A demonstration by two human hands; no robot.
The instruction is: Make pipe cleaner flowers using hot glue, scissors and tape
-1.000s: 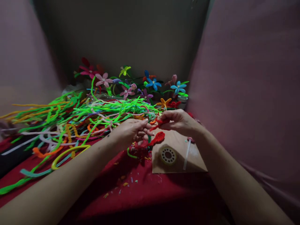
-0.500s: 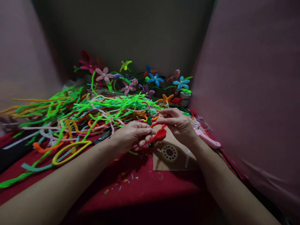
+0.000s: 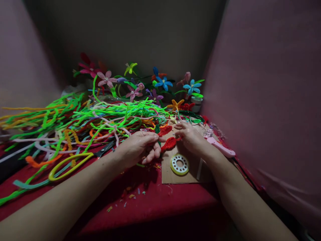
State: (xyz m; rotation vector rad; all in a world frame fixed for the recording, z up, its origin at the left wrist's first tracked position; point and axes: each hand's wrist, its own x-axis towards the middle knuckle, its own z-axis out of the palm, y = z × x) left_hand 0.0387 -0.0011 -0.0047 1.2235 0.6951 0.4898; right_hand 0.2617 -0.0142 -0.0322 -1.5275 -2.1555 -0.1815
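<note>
My left hand [image 3: 142, 147] pinches a red pipe-cleaner piece between thumb and forefinger, its other fingers curled below. Two loop-shaped red petals of it show: an upper petal [image 3: 165, 130] and a lower petal [image 3: 169, 144], both pointing right. At the lower petal's far end, my right hand [image 3: 189, 135] has its fingertips closed on the short red tip; its thumb is partly hidden. Under the hands lies a brown cardboard sheet [image 3: 167, 175] with a roll of clear tape [image 3: 180, 164] on it. A dark green strip stands just behind my left fingertips.
Scissors with yellow handles [image 3: 71, 166] lie left of my left forearm. A large pile of pipe cleaners [image 3: 120, 112] covers the back left. Finished pipe-cleaner flowers [image 3: 163, 83] stand behind. A pink-handled tool [image 3: 220, 147] lies at the right. Scraps dot the red cloth [image 3: 140, 211].
The upper red strand, drawn out between both hands before, now shows as a second petal loop. My right hand has come down to the lower petal's tip. The view has shifted slightly.
</note>
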